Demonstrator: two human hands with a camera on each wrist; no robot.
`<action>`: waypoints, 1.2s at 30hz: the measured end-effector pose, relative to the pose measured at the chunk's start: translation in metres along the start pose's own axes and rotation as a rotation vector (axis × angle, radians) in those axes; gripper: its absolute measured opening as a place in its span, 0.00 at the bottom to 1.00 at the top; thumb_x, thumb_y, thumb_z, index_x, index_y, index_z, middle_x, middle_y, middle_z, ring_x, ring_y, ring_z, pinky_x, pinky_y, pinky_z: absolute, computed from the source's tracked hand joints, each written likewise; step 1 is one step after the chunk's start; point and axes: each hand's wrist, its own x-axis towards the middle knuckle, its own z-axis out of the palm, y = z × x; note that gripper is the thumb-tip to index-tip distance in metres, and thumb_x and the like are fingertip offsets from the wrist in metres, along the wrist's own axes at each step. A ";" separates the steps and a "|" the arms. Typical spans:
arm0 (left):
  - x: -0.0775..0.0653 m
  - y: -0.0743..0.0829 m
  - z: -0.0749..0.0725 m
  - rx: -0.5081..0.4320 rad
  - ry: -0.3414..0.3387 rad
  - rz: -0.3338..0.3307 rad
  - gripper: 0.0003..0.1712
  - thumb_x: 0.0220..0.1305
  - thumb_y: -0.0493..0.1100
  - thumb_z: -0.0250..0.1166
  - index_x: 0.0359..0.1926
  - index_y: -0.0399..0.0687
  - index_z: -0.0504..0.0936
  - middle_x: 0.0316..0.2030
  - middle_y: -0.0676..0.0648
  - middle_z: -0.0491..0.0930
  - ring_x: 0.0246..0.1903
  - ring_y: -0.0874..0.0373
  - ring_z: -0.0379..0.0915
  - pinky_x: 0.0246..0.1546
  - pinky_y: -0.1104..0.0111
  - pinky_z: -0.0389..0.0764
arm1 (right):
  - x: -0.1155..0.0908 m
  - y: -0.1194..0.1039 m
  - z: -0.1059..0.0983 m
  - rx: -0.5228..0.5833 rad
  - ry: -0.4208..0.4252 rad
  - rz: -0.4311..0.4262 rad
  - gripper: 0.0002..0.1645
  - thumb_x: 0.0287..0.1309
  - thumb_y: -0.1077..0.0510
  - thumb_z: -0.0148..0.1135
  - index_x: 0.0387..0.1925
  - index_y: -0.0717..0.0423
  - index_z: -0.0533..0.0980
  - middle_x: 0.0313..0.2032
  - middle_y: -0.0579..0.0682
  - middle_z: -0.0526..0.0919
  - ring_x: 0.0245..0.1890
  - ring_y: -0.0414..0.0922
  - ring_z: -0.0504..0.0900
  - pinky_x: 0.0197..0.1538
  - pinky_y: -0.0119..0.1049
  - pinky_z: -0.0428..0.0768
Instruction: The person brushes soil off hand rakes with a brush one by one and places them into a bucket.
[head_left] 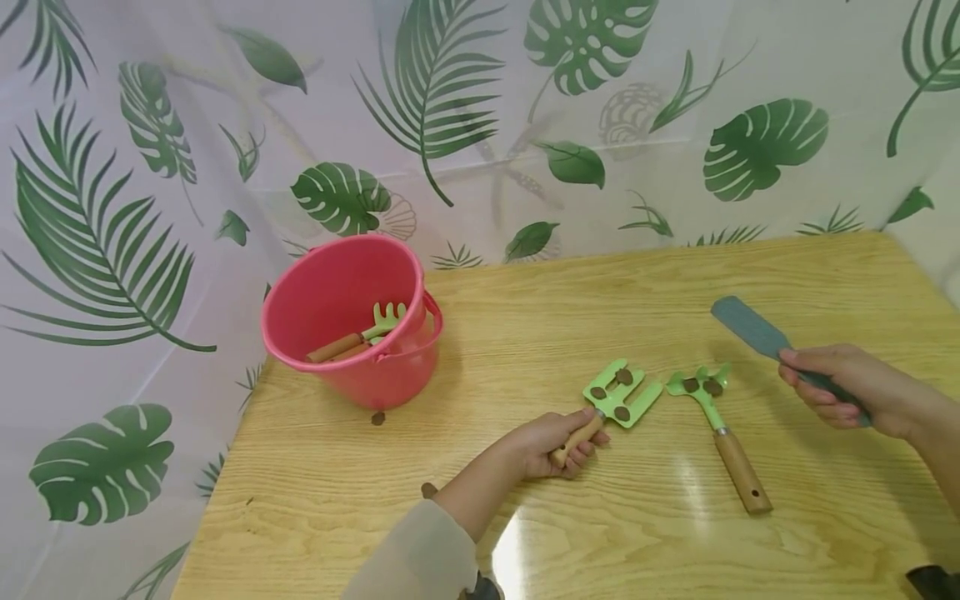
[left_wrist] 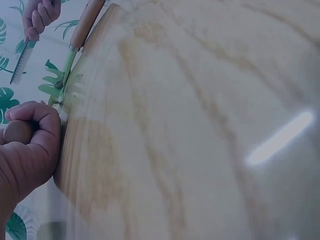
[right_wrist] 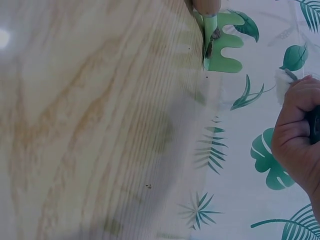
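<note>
My left hand (head_left: 558, 446) grips the wooden handle of a light green garden fork (head_left: 641, 404), low over the table. Several brown bits lie on its flat prongs. In the left wrist view, the round end of the handle (left_wrist: 18, 132) shows inside the curled fingers. To the right, a green hand rake (head_left: 738, 471) lies on the table, with brown bits among its tines. My right hand (head_left: 855, 387) holds a grey brush (head_left: 750, 327) by its handle, raised beyond the rake. White bristles on the brush (left_wrist: 21, 65) show in the left wrist view.
A pink bucket (head_left: 397, 379) stands at the table's left side, with wooden-handled green tools (head_left: 386, 321) inside. Brown bits lie near the bucket (head_left: 378, 418) and beside the left forearm (head_left: 428, 490). A leaf-print curtain (head_left: 480, 200) hangs behind the wooden table (head_left: 525, 317).
</note>
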 end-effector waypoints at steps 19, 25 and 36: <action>-0.029 0.032 -0.009 0.087 -0.024 0.102 0.21 0.74 0.55 0.44 0.39 0.42 0.71 0.17 0.56 0.64 0.13 0.71 0.57 0.14 0.83 0.61 | 0.013 -0.026 0.025 0.073 -0.077 -0.069 0.25 0.76 0.53 0.27 0.31 0.54 0.71 0.16 0.52 0.49 0.11 0.51 0.40 0.13 0.45 0.40; -0.037 0.034 -0.005 0.030 -0.026 0.116 0.21 0.74 0.55 0.42 0.38 0.42 0.69 0.16 0.57 0.63 0.13 0.71 0.56 0.14 0.83 0.60 | 0.025 -0.038 0.039 0.003 -0.043 -0.008 0.23 0.76 0.52 0.31 0.30 0.52 0.70 0.15 0.50 0.51 0.11 0.51 0.41 0.15 0.46 0.40; -0.041 0.039 0.004 -0.117 -0.093 0.111 0.20 0.74 0.55 0.41 0.36 0.45 0.68 0.17 0.57 0.61 0.12 0.72 0.55 0.13 0.84 0.58 | 0.052 -0.039 0.079 -0.083 -0.034 0.062 0.21 0.74 0.48 0.37 0.29 0.54 0.69 0.13 0.42 0.58 0.10 0.45 0.46 0.15 0.44 0.43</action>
